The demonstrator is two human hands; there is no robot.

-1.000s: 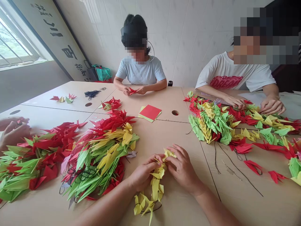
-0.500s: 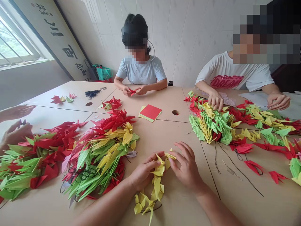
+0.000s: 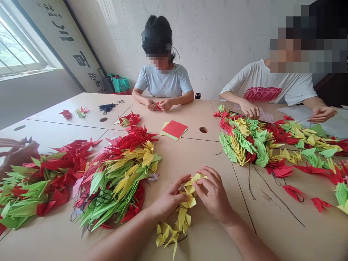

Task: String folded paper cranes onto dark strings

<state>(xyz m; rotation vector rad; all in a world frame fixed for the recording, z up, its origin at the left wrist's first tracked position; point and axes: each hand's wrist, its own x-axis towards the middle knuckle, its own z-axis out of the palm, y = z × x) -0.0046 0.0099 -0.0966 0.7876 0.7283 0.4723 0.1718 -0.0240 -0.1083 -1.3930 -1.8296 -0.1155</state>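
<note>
A string of yellow paper cranes (image 3: pixel 182 217) lies on the table in front of me, threaded on a dark cord whose loop shows at its near end. My left hand (image 3: pixel 172 195) is closed around its upper part from the left, thumb and fingers on the folded paper. From the right, my right hand (image 3: pixel 213 190) pinches the topmost yellow crane between thumb and fingers. Some fingertips are hidden behind the paper. The two hands are close together, with the yellow string running between them.
Heaps of red, green and yellow paper cranes lie at left (image 3: pixel 119 170) and right (image 3: pixel 244 137). Red and green paper squares (image 3: pixel 175 129) lie ahead. Dark cords (image 3: pixel 277 195) trail at right. Co-workers sit opposite (image 3: pixel 163 81) and at right (image 3: pixel 272 87); another person's hand (image 3: pixel 20 154) is at left.
My hands have shifted slightly on the upper end of the yellow string, which is straighter. The person opposite has drawn both hands together on the red paper. At left, the other person's hands have moved.
</note>
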